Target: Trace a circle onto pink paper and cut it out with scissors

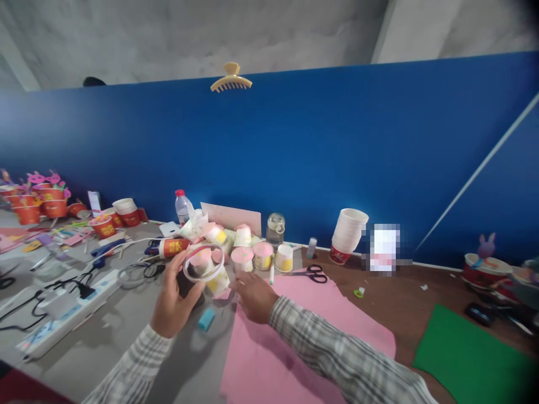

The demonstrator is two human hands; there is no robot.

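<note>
My left hand [174,297] grips a roll of clear tape [186,272] by its side, thumb below and fingers above, with the open ring facing me. To its right, my right hand [255,296] reaches left over the edge of the pink paper [295,342], fingers bent and close together. Whatever its fingertips hold is too small to make out. Just beyond both hands stand several paper cups [263,257] with pink tops and yellow patches. A blue marker cap or small block [206,319] lies below the tape.
Black scissors [315,274] and a stack of white cups [348,230] lie to the right, with green paper [471,359] farther over. A power strip [69,314] with cables, a glue gun [109,249] and red cups [54,203] crowd the left. A blue partition [295,146] rises behind.
</note>
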